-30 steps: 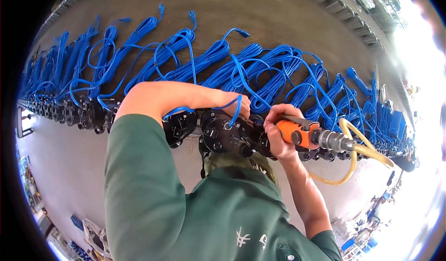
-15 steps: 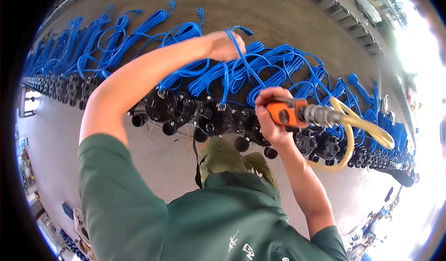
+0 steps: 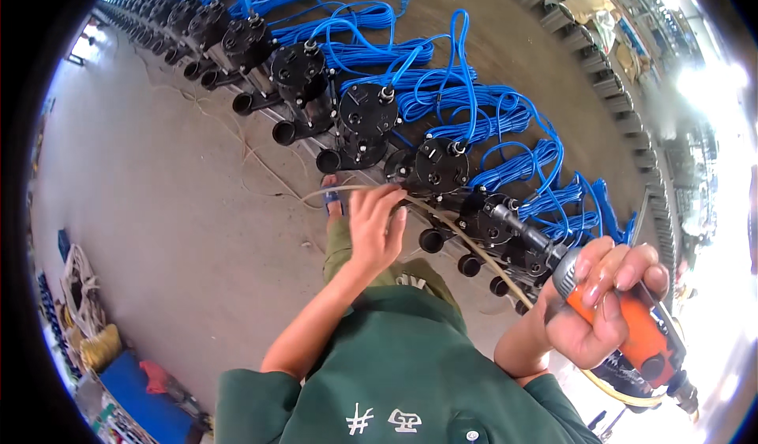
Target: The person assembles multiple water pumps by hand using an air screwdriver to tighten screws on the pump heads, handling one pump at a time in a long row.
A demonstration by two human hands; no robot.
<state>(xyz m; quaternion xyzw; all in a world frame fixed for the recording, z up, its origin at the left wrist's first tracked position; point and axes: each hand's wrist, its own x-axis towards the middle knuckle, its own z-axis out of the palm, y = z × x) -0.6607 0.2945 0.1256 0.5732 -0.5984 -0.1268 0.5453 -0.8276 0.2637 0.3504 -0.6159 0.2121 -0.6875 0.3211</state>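
Note:
My right hand (image 3: 600,302) is wrapped round an orange air-powered nut driver (image 3: 632,329). Its long dark socket end points up and left, close to the top of a black pump (image 3: 485,221). Whether the socket touches a bolt there, I cannot tell. My left hand (image 3: 375,227) has its fingers stretched out beside a thin pale hose (image 3: 466,238), in front of another black pump (image 3: 442,166). The fingertips overlap the hose, but no grip on it shows. A blue cable (image 3: 460,73) rises in a loop from that pump's top.
Black pumps (image 3: 367,116) stand in a long diagonal row, each with a bundled blue cable (image 3: 505,100) behind it. Along the far right runs a line of metal cylinders (image 3: 608,88). Coiled rope (image 3: 79,282) and a blue panel (image 3: 146,396) lie at lower left.
The view has turned along the row. My left hand has left the blue cable and come down near the pale hose. My right hand has swung the nut driver round, socket toward a pump.

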